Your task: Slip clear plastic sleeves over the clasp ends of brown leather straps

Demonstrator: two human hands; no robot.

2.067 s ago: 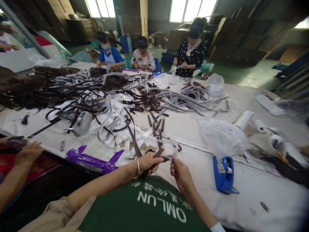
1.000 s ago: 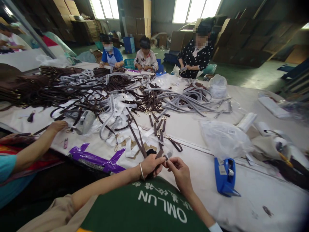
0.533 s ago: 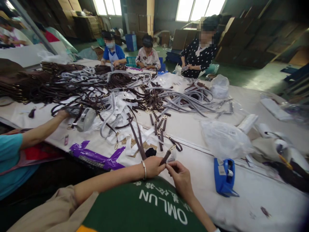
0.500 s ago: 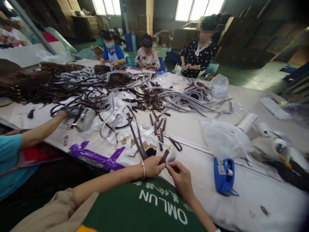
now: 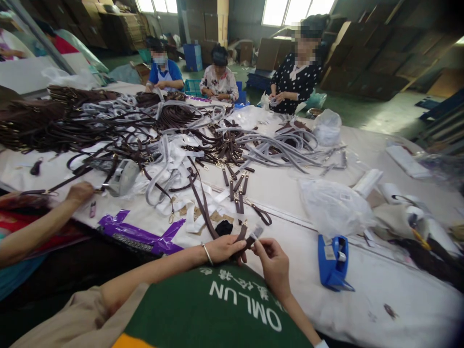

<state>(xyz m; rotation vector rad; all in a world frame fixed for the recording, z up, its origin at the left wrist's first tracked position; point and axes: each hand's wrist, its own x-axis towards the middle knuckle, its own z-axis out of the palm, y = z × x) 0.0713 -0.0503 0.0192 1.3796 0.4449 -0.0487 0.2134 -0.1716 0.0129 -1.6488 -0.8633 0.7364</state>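
My left hand [image 5: 224,248], with a bangle at the wrist, grips a short dark brown strap [image 5: 242,233] just above the table's near edge. My right hand [image 5: 271,258] pinches a small pale wrapping [image 5: 255,232] at the strap's upper end, close against the left hand's fingers. Several more short brown straps with metal clasps [image 5: 237,188] lie on the white table [image 5: 326,309] just beyond my hands. A small black piece [image 5: 224,227] lies next to my left hand.
A blue tape dispenser [image 5: 334,261] stands to my right, a clear plastic bag [image 5: 333,205] behind it. Long brown and grey straps [image 5: 145,130] are heaped across the table's middle and left. A neighbour's hand [image 5: 79,192] rests at the left; three people sit at the far side.
My right hand has shifted up to the strap's tip and holds the pale wrapping there. The neighbour's hand at the left has drawn back toward the near edge.
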